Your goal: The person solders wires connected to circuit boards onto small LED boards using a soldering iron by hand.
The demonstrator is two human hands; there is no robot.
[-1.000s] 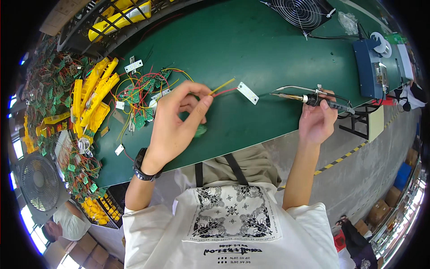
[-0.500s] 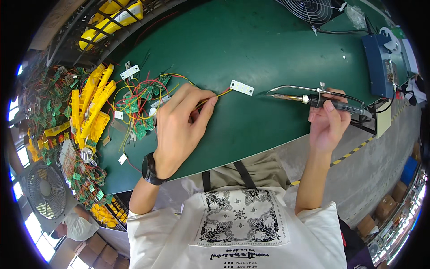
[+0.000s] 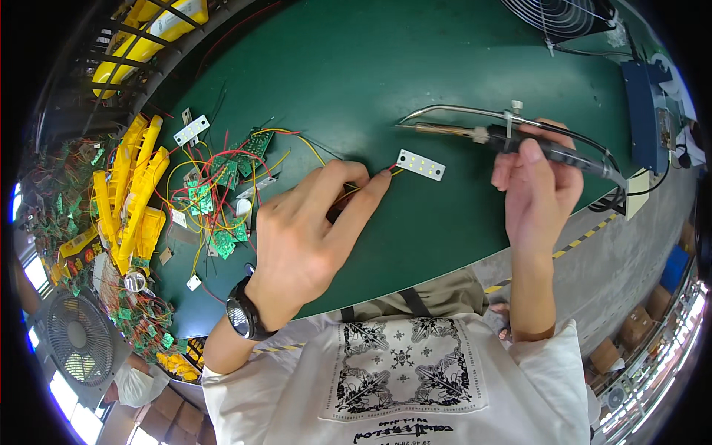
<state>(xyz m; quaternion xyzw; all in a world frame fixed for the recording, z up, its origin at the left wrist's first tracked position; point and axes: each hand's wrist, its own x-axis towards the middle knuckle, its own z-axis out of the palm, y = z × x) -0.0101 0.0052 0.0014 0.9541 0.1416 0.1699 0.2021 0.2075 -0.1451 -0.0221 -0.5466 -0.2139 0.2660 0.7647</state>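
Observation:
My left hand (image 3: 304, 237) is closed, with thumb and forefinger pinching the thin red and yellow wires (image 3: 397, 171) at the end of a small white LED board (image 3: 421, 165). The board lies just beyond those fingertips, its yellowish LEDs facing up. In my right hand (image 3: 540, 185) is a black-handled soldering iron (image 3: 549, 148), gripped like a pen, with a curved metal feed tube (image 3: 460, 109) clamped above it. Its tip points left, above the board and apart from it. Left of my left hand lies a tangle of wires and green circuit boards (image 3: 200, 196).
Yellow plastic housings (image 3: 133, 193) and a heap of wired boards (image 3: 67, 185) line the left side. A black crate (image 3: 141, 44) stands at the far left, a caged fan (image 3: 556, 15) at the far right, beside a blue box-shaped unit (image 3: 641, 111). The green tabletop (image 3: 334, 74) ends before my body.
The soldering iron's tip has gone from the right end of the LED board to above its left end. My left hand and the board sit slightly farther right and nearer. The view has shifted too.

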